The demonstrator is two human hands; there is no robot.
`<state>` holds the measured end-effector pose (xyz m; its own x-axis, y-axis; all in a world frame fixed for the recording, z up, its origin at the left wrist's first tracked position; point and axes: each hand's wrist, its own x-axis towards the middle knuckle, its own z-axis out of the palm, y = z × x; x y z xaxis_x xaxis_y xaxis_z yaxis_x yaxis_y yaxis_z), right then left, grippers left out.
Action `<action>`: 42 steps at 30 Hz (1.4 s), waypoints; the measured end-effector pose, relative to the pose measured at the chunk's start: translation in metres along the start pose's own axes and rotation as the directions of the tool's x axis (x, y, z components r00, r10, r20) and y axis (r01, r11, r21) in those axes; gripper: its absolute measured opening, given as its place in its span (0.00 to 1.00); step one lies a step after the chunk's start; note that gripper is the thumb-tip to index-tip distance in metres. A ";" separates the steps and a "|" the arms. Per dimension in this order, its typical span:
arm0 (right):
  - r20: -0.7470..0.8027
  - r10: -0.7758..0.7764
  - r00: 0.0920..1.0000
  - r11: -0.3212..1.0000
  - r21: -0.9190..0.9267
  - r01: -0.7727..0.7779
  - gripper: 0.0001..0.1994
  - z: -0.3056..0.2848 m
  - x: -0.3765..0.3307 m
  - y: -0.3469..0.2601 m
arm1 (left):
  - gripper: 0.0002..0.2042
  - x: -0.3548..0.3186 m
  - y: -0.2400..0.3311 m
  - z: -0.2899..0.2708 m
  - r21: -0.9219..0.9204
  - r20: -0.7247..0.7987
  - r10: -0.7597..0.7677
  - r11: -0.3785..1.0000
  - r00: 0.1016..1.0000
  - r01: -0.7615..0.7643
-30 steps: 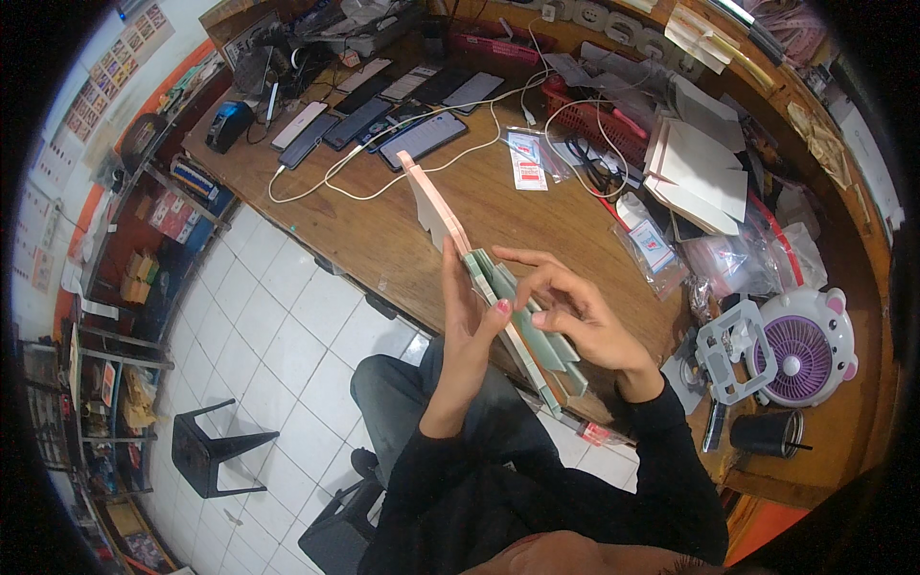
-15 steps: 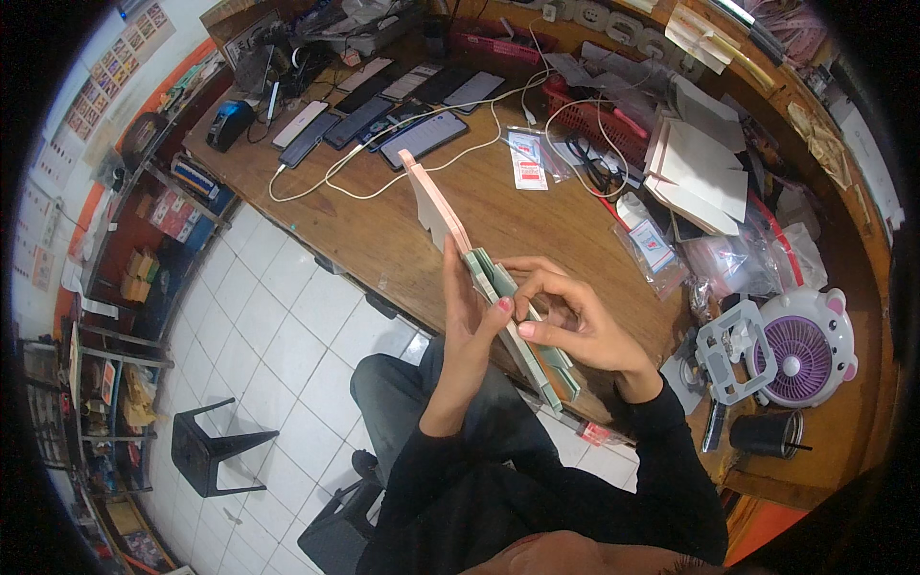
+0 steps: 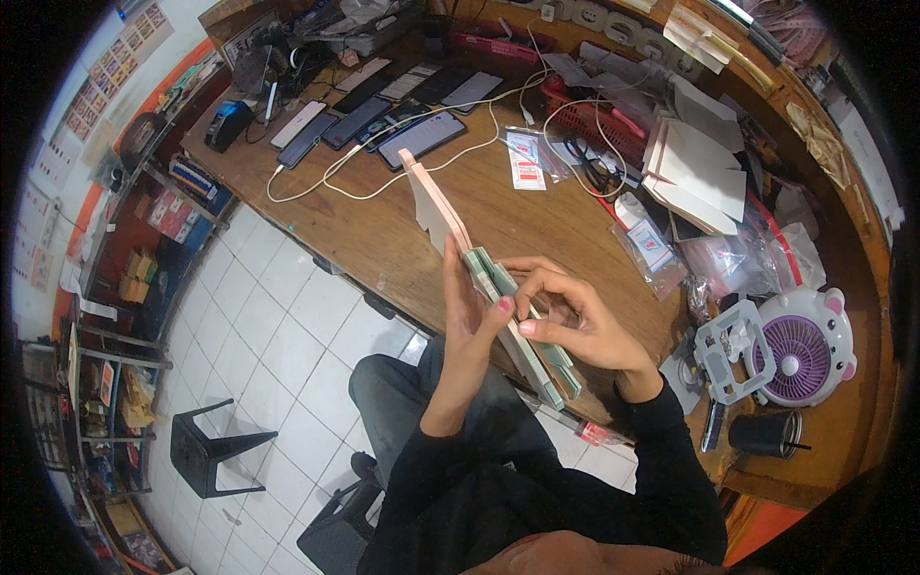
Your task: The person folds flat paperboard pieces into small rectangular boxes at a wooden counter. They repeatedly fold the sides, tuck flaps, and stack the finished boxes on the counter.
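A slanting bundle of thin flat card pieces is held over the front edge of the desk. Its upper end is a pink stack (image 3: 436, 196), with a rounded tip pointing up and left. Its lower end is a green stack (image 3: 513, 316), edge-on and slightly fanned apart. My left hand (image 3: 467, 335) is closed round the middle of the bundle, thumb pressed on the green edges. On the opposite side my right hand (image 3: 580, 321) has its fingers curled and its thumb and fingertips pinching the green pieces. The faces of the pieces are mostly hidden.
Several phones (image 3: 422, 139) lie at the back left of the wooden desk (image 3: 383, 230), with a white cable (image 3: 359, 192) looping past them. Open white boxes (image 3: 704, 172), a purple fan (image 3: 791, 364) and a black cup (image 3: 762, 434) stand right. A black stool (image 3: 206, 446) is on the floor.
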<state>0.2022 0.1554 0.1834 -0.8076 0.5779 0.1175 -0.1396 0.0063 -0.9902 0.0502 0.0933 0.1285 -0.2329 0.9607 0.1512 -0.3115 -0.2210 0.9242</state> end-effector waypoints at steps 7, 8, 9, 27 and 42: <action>0.004 -0.001 1.000 1.000 -0.003 0.001 0.07 -0.001 0.000 0.002 | 0.48 0.000 -0.001 0.000 -0.012 -0.001 -0.001 1.000 1.000 0.001; 0.005 -0.004 1.000 1.000 -0.002 0.004 0.07 -0.001 0.001 0.003 | 0.48 0.000 -0.001 0.000 -0.013 -0.003 -0.001 1.000 1.000 0.001; 0.007 -0.002 1.000 1.000 0.003 0.002 0.08 -0.001 0.001 0.003 | 0.48 0.000 -0.001 -0.001 -0.012 -0.004 -0.001 1.000 1.000 0.001; -0.371 0.048 0.928 0.757 -0.592 -0.276 0.08 -0.063 -0.020 -0.009 | 0.27 -0.064 0.044 -0.060 0.202 -0.219 -0.160 0.958 0.963 0.205; -0.455 0.210 0.865 0.926 -0.192 -0.326 0.22 -0.110 -0.057 0.100 | 0.21 0.116 0.013 -0.258 0.699 -0.213 0.008 0.700 0.977 0.146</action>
<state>0.2973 0.2127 0.0696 -0.4671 0.8729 -0.1407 0.2440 -0.0257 -0.9694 -0.2184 0.1584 0.0676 -0.4258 0.9012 0.0804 0.3913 0.1034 0.9144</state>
